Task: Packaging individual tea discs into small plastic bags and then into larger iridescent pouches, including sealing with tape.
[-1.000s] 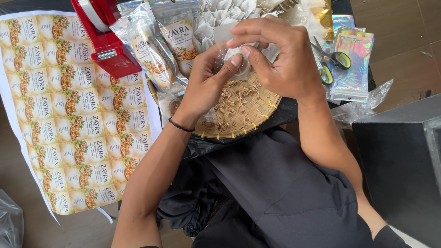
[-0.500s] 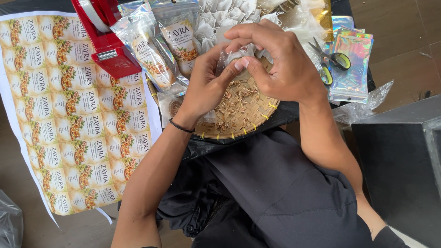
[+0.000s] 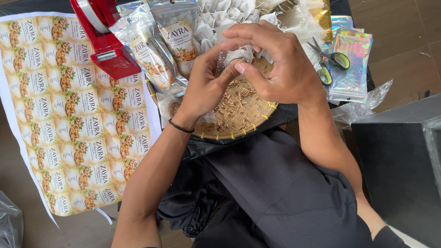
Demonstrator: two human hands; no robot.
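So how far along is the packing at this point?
Done: two labelled clear pouches lie finished beside the red tape dispenser. In hand: the left hand and right hand pinch a small white filter bag over the woven tray, which holds loose dried pieces. Left: a pile of empty white bags, holographic pouches and a nearly full label sheet.

Brown tiled floor (image 3: 399,59) (daylit), black box (image 3: 399,156).

Your hands meet over woven tray (image 3: 239,120) on lap; label sheet (image 3: 69,110) left, tape dispenser (image 3: 103,39) behind it, scissors (image 3: 328,62) right.
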